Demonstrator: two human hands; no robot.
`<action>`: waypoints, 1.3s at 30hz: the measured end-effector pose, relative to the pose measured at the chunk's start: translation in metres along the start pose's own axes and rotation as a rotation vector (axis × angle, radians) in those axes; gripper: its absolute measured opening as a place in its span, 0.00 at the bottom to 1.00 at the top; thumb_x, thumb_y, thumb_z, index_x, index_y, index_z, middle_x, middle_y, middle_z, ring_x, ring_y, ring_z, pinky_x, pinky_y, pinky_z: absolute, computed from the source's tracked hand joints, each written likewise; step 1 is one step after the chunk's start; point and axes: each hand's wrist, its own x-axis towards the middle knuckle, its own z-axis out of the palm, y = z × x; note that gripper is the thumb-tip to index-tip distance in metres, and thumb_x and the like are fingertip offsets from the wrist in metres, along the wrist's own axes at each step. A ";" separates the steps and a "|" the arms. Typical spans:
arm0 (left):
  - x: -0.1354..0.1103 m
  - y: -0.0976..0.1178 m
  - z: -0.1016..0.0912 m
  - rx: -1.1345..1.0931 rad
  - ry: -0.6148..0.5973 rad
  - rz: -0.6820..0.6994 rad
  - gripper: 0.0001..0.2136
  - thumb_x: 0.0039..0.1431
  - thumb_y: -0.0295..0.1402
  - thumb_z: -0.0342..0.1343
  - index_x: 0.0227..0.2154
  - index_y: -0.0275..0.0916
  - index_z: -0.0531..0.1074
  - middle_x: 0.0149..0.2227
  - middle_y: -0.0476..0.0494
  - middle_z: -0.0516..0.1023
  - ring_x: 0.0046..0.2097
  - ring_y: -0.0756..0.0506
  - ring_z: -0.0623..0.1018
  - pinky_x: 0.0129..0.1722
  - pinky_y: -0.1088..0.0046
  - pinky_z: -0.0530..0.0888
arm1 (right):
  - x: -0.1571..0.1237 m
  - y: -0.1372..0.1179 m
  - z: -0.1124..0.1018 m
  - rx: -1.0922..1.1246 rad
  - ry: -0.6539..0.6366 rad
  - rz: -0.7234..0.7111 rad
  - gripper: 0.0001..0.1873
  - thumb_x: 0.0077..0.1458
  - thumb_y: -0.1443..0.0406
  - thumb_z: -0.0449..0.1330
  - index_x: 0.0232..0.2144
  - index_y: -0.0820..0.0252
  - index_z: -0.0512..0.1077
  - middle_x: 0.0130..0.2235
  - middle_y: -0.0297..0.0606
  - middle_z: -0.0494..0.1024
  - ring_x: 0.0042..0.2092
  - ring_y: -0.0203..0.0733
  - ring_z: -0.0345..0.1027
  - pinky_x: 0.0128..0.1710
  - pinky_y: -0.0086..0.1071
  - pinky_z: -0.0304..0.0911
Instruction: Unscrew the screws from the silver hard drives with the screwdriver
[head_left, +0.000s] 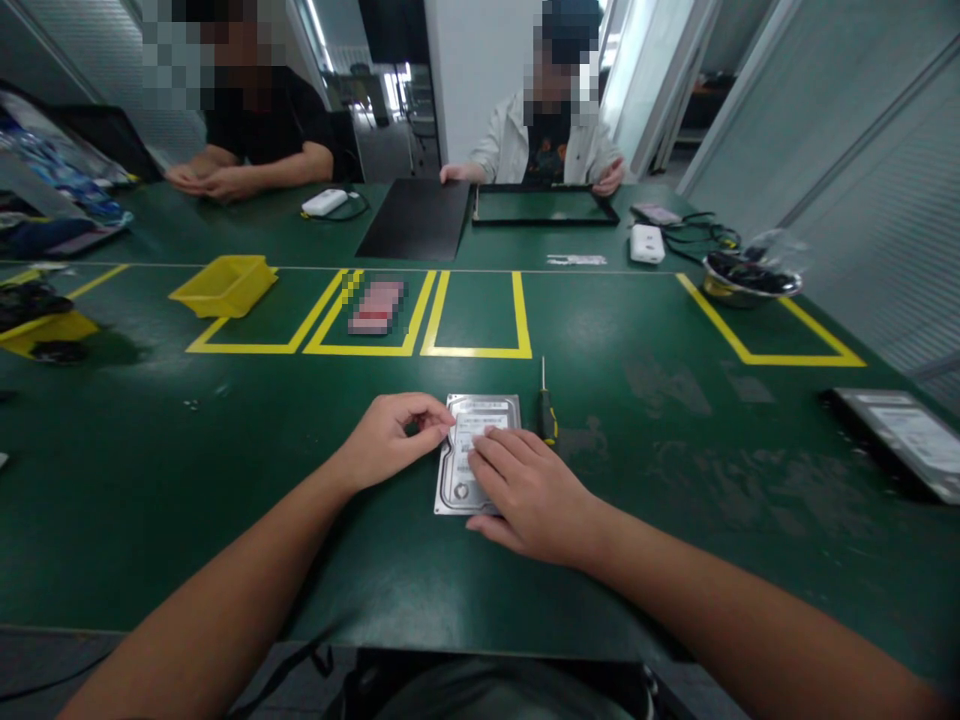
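A silver hard drive (461,475) with a white label lies flat on the green table in front of me. My left hand (394,435) is at its left edge, thumb and fingertips closed in a pinch; whatever they hold, if anything, is too small to make out. Across the drive's right side lies my right hand (532,490), fingers stretched over the label and thumb apart near the lower edge, covering part of the drive. Just right of the drive, a screwdriver (548,415) with a dark and yellow handle points away from me.
A second hard drive (904,435) lies far right, behind it a metal bowl (739,290) of dark parts. Yellow bins (225,287) stand left. Beyond the tape-marked squares, two people sit; one touches a black panel (416,220) and a black frame (544,220).
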 end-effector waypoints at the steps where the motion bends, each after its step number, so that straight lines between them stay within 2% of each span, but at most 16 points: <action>1: 0.000 0.001 -0.001 0.011 -0.026 -0.003 0.07 0.60 0.33 0.59 0.37 0.37 0.78 0.33 0.45 0.80 0.32 0.49 0.76 0.33 0.74 0.72 | 0.000 0.000 0.000 -0.004 0.001 -0.001 0.35 0.60 0.48 0.56 0.56 0.73 0.67 0.56 0.56 0.70 0.59 0.60 0.60 0.60 0.50 0.56; 7: 0.002 0.003 -0.003 0.017 -0.124 0.001 0.06 0.61 0.32 0.57 0.35 0.36 0.77 0.31 0.46 0.78 0.31 0.50 0.74 0.31 0.75 0.71 | -0.001 0.000 0.000 -0.005 0.005 -0.002 0.34 0.59 0.50 0.58 0.56 0.74 0.67 0.56 0.57 0.70 0.59 0.61 0.60 0.60 0.51 0.56; 15: 0.004 0.002 -0.006 0.066 -0.167 0.073 0.06 0.58 0.27 0.56 0.34 0.38 0.79 0.33 0.46 0.78 0.33 0.49 0.76 0.34 0.75 0.72 | 0.001 -0.001 -0.001 -0.006 -0.008 0.004 0.34 0.59 0.50 0.58 0.57 0.73 0.66 0.57 0.57 0.69 0.59 0.60 0.60 0.61 0.51 0.56; 23: 0.005 0.000 -0.008 0.081 -0.189 0.108 0.07 0.61 0.30 0.56 0.36 0.40 0.80 0.34 0.44 0.79 0.35 0.48 0.77 0.37 0.73 0.73 | -0.001 -0.001 0.000 -0.022 -0.018 0.003 0.35 0.59 0.50 0.58 0.57 0.73 0.66 0.57 0.56 0.69 0.60 0.61 0.59 0.61 0.51 0.56; 32: 0.006 -0.005 -0.007 0.065 -0.158 0.065 0.06 0.60 0.29 0.57 0.36 0.38 0.78 0.33 0.46 0.78 0.33 0.50 0.75 0.34 0.76 0.71 | -0.001 0.000 0.000 -0.006 -0.015 0.004 0.35 0.59 0.50 0.58 0.57 0.73 0.66 0.58 0.56 0.69 0.60 0.61 0.59 0.61 0.51 0.56; 39: 0.005 -0.007 -0.007 0.059 -0.203 0.016 0.07 0.64 0.33 0.55 0.37 0.37 0.76 0.35 0.47 0.76 0.34 0.50 0.74 0.36 0.75 0.70 | -0.002 0.000 0.002 0.001 -0.001 0.007 0.34 0.59 0.50 0.57 0.57 0.73 0.66 0.57 0.56 0.69 0.59 0.61 0.59 0.60 0.52 0.56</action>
